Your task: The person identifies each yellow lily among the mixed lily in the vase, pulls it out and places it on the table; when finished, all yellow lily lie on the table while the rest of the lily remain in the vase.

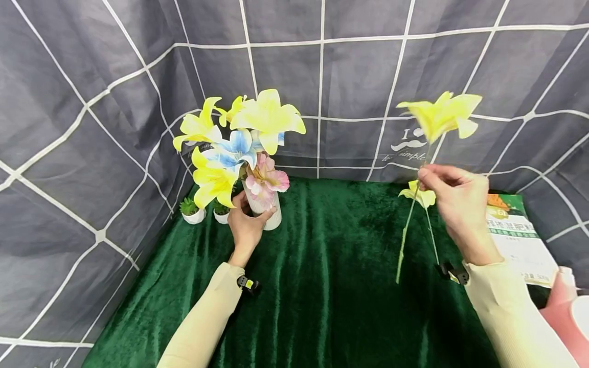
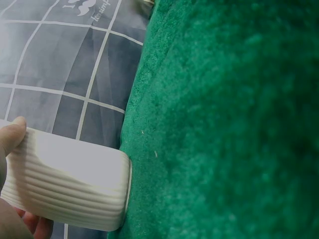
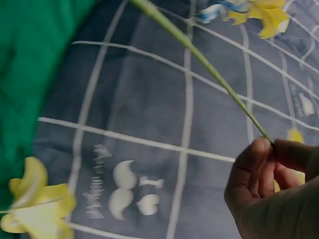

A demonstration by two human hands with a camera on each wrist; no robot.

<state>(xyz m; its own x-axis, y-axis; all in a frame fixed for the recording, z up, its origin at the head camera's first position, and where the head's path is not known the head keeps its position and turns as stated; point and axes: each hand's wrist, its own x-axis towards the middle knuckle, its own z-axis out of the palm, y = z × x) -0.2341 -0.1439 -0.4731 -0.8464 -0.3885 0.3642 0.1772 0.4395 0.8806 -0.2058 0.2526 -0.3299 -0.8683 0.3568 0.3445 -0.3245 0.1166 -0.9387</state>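
Left hand (image 1: 245, 225) gripping ribbed white vase (image 1: 271, 217) of flowers on green velvet cloth (image 1: 322, 286). Right hand (image 1: 455, 204) pinching yellow lily stem (image 1: 407, 232), holding bloom raised, well right of vase.

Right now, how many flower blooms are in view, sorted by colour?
Yellow: 6; 4 in the white vase held by the left hand, 2 on the stems pinched by the right hand
Blue: 1
Pink: 1
Total: 8 blooms
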